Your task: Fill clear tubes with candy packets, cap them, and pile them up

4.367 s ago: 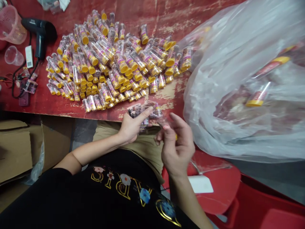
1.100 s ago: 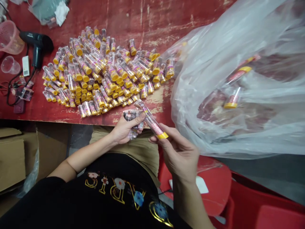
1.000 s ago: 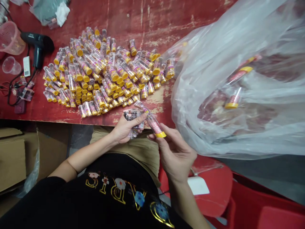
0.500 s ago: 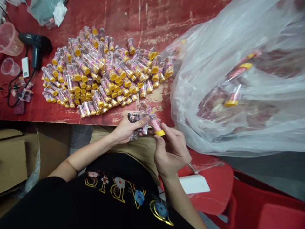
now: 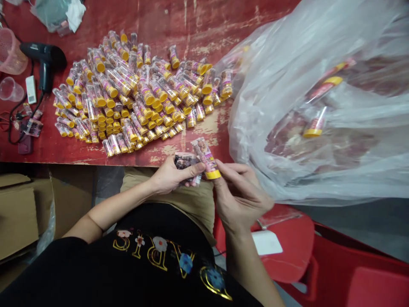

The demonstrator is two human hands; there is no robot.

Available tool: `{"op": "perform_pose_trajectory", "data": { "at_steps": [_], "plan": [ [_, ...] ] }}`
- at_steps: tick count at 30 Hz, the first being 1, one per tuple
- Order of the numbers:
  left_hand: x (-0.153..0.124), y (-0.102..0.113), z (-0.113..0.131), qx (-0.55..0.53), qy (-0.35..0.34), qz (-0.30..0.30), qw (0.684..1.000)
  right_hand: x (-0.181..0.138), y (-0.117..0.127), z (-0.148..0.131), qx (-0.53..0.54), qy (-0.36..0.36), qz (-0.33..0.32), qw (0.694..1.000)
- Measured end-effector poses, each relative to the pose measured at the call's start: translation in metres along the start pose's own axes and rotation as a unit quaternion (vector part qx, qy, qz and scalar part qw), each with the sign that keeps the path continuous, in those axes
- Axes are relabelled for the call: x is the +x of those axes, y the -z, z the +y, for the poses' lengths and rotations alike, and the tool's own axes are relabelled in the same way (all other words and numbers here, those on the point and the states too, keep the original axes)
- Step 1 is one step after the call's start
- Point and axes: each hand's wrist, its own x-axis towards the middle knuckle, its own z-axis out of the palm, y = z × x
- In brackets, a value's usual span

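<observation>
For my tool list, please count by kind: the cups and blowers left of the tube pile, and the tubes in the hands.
Cups: 2, a pink cup and a clear cup
Blowers: 1, the blower
Tubes in hands: 1, the tube in the right hand; the left hand holds labels
Total: 4

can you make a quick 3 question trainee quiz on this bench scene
1. True or false: the right hand holds a yellow-capped tube.
2. What does the left hand hold? A) a stack of printed labels B) scissors C) a cup
3. Fill in: the black heat gun lies to the ___ of the pile of tubes.

Key: 1 true; 2 A; 3 left
</observation>
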Motion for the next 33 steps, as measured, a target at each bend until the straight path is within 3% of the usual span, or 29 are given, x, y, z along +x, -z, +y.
{"op": "perform_pose_trajectory", "data": {
  "at_steps": [6, 14, 23, 27, 31, 33],
  "plan": [
    [-0.005, -0.003, -0.008, 0.002, 0.0, -0.017, 1.0, -0.001, -0.008, -0.005, -0.052, 0.034, 0.069, 0.996],
    [-0.008, -0.009, -0.006, 0.013, 0.016, 0.008, 1.0, -0.003, -0.007, -0.009, -0.097, -0.006, 0.08, 0.992],
    [0.007, -0.005, -0.007, -0.038, 0.016, 0.036, 0.998, 0.007, -0.019, 0.002, -0.063, -0.034, 0.085, 0.994],
    [0.021, 0.002, -0.003, -0.098, 0.029, 0.105, 0.989, 0.044, -0.037, 0.029, -0.015, -0.074, 0.111, 0.991],
    [0.025, 0.008, 0.0, -0.154, 0.044, 0.156, 0.975, 0.121, -0.074, 0.08, -0.023, -0.018, 0.172, 0.985],
    [0.023, 0.01, 0.0, -0.161, 0.046, 0.163, 0.972, 0.156, -0.094, 0.1, -0.044, -0.01, 0.172, 0.984]
  ]
}}
